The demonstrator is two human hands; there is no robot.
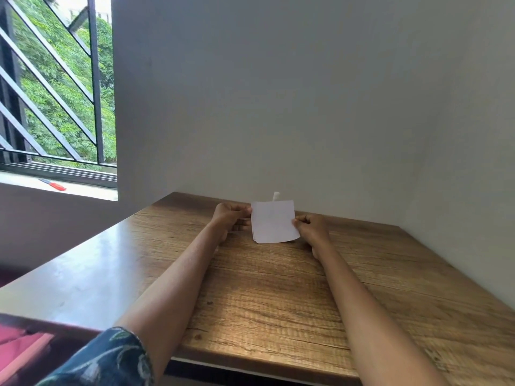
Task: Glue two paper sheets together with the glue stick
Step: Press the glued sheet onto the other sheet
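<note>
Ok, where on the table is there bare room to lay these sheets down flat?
The wooden table is bare between the forearms and to the right of the right hand. It is crowded only at the far edge, where both hands hold the paper sheets before the white glue stick.

Paper sheets (274,222) held above the table (278,288) between left hand (230,215) and right hand (312,228), glue stick (276,196) behind.
</note>
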